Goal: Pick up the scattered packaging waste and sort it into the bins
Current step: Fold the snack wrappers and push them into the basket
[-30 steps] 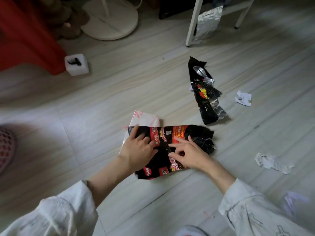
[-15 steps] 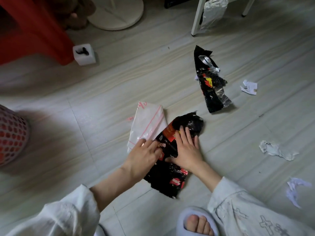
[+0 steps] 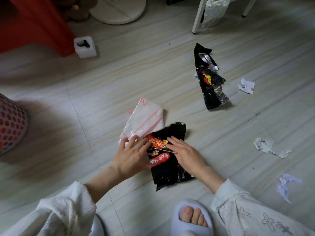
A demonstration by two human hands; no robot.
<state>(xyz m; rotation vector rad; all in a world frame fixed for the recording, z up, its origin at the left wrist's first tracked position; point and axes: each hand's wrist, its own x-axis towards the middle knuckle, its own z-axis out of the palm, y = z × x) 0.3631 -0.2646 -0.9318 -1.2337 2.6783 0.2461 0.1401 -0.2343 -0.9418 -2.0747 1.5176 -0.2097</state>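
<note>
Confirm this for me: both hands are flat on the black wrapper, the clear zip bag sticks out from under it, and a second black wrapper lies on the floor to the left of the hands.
Not quite. The second black wrapper lies to the right, beyond the hands, as the head view shows. The rest holds: left hand and right hand rest flat on the black wrapper, with the clear zip bag sticking out from under it.

I see a glossy black plastic wrapper, a translucent plastic bag beside it, crinkled silver foil, crumpled matt paper scraps, and a smooth, pale wood-grain floor.
</note>
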